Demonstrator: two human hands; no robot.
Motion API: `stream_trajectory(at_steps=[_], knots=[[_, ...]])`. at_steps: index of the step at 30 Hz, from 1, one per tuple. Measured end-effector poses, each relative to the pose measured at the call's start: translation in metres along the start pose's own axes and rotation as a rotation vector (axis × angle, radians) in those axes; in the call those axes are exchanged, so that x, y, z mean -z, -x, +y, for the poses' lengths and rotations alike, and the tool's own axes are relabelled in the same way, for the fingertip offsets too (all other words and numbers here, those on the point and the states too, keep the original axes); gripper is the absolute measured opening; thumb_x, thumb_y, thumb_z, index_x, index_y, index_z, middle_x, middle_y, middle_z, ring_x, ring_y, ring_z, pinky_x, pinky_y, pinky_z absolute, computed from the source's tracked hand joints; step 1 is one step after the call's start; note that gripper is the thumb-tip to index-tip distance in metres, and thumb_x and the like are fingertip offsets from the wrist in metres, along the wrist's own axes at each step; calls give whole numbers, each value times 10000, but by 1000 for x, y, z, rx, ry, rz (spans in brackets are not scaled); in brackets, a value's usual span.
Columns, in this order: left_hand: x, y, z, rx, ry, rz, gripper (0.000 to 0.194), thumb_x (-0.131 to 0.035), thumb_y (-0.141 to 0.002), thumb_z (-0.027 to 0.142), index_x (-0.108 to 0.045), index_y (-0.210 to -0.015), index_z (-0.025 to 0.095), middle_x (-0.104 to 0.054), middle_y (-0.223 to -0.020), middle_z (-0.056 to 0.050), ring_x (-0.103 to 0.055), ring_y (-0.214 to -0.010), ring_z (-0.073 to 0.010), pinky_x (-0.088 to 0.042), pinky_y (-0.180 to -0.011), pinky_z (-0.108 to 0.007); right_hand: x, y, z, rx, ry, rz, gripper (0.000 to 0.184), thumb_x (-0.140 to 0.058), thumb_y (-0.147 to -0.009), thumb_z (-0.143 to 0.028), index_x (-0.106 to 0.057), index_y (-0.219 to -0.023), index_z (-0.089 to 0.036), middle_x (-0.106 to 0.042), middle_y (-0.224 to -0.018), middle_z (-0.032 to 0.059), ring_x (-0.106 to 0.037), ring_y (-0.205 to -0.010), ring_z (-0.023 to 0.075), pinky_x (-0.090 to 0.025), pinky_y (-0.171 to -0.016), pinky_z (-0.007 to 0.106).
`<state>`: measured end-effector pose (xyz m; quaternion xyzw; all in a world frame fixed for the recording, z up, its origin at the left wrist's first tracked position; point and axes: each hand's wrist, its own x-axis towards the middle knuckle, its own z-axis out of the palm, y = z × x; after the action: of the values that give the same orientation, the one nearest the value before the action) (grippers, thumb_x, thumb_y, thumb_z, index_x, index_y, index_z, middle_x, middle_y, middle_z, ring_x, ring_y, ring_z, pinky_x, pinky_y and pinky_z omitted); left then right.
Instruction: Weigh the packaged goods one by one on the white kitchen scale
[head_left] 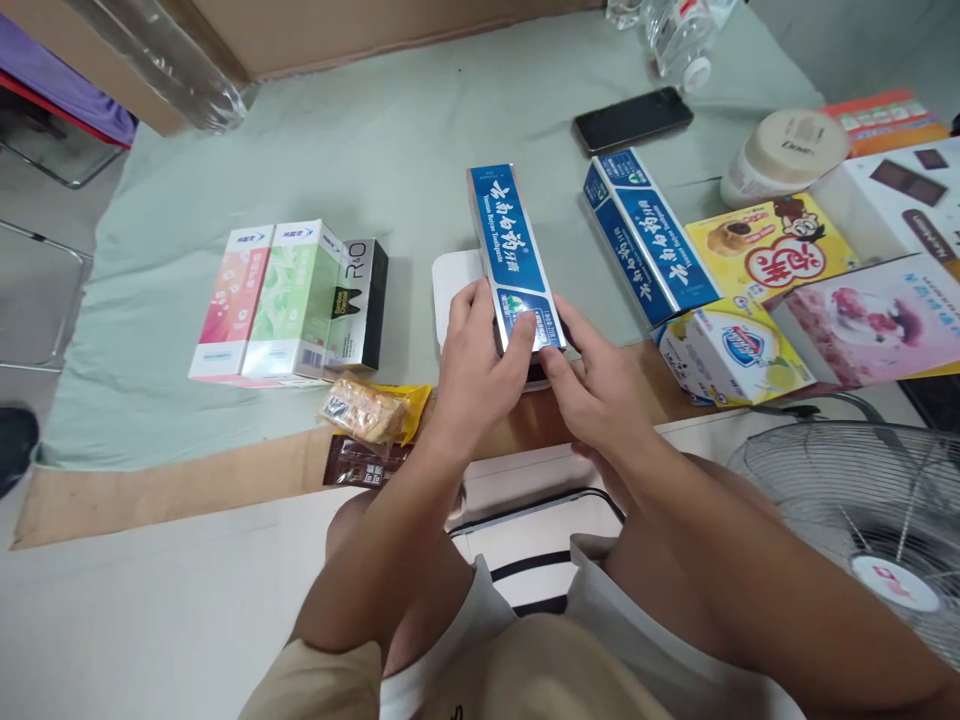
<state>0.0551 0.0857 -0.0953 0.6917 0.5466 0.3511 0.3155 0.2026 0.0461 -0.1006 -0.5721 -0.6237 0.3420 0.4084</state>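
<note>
A long blue toothpaste box (510, 250) lies lengthwise over a white flat pad (454, 290) on the green cloth. My left hand (480, 350) grips its near end from the left, thumb on top. From the right, my right hand (592, 375) pinches the same near end, fingers curled around it. Something dark shows under the box end between my hands; I cannot make it out. A second blue toothpaste box (649, 235) lies to the right, untouched.
Three upright boxes, pink, green and black (292, 300), stand at the left. Snack packets (371, 410) lie near them. At the right sit yellow and pink boxes (780, 255), a white jar (787, 150), a phone (634, 118) and a fan (862, 510).
</note>
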Motion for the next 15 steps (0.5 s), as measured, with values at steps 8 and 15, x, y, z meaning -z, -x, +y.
stream_trajectory(at_steps=[8,15], knots=[[-23,1,27,-102,211,-173,712,-571,-973,462,-289,-1587,235,-364,-1701,-163,-353,-1600,-312,-358,-1293,-485,8,7,15,-14,-186,291,519,-512,-1004,-367,-551,-1502,-229,-708,-1413,97,-703,-1260,277,-616,-1057,468],[-47,-2,34,-90,346,-305,790,-574,-965,518,-248,-1615,211,-325,-1732,-179,-371,-1591,-333,-366,-1292,-500,17,11,27,-122,-264,335,504,-487,-1021,-402,-515,-1505,-261,-666,-1458,116,-653,-1339,281,-578,-1102,508]])
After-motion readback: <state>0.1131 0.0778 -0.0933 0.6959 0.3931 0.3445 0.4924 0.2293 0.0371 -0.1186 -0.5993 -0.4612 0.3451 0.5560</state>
